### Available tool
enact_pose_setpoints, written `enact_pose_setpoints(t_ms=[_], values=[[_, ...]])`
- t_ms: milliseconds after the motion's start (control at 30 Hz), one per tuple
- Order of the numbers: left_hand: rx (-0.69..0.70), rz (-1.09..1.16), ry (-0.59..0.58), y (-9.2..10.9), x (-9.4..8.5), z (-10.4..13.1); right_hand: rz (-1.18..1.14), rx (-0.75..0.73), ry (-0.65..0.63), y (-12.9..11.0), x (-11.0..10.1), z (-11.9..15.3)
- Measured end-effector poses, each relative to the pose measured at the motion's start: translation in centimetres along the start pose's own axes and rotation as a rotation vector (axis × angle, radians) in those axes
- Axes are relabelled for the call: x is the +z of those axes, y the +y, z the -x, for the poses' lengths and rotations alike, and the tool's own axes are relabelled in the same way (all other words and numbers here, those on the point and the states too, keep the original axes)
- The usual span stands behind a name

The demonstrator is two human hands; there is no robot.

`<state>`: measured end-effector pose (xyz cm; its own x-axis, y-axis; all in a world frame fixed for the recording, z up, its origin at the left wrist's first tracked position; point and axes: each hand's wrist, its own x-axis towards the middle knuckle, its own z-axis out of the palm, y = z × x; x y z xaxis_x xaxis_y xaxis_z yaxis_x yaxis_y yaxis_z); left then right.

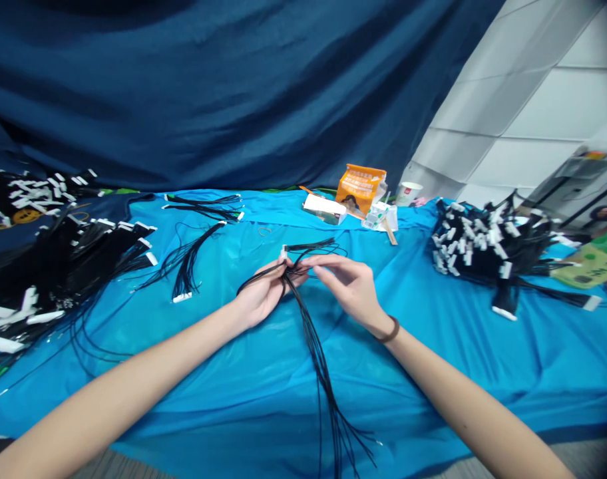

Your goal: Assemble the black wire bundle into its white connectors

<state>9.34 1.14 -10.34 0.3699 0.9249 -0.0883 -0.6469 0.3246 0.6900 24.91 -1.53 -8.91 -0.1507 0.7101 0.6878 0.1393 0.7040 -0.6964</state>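
Near the middle of the blue cloth, my left hand (263,296) is closed around a black wire harness (311,332). A white connector (284,252) pokes up just above its fingers, and the loose wires hang down toward the front edge. My right hand (351,286) pinches at the same bundle from the right, its thumb and forefinger on the wires beside the left fingertips. Which single wire it grips is too small to tell. Behind the fingers a short spray of wires (313,247) points right.
Piles of black harnesses with white connectors lie at the left (68,266) and right (483,239). Separate harnesses (191,259) rest left of centre. At the back stand an orange packet (361,189), a white box (324,207) and a paper cup (408,193).
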Motion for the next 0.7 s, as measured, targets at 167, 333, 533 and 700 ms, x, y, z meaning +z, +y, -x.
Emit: enact_pose_setpoints(t_ms=[167, 333, 533, 700], values=[[0.007, -0.042, 0.043, 0.1, -0.2, -0.3, -0.387, 0.232, 0.168, 0.3, -2.4, -1.4], [0.029, -0.066, 0.102, -0.3, -0.3, -0.3, -0.078, 0.077, 0.407, 0.3, -3.8, -1.9], [0.082, -0.090, 0.079, -0.8, -0.4, -0.3, 0.503, -0.275, 0.198, -0.1, -0.9, -0.2], [0.108, -0.102, 0.028, -1.0, -0.6, -0.3, 0.680, -0.362, 0.114, 0.8, 0.2, 0.4]])
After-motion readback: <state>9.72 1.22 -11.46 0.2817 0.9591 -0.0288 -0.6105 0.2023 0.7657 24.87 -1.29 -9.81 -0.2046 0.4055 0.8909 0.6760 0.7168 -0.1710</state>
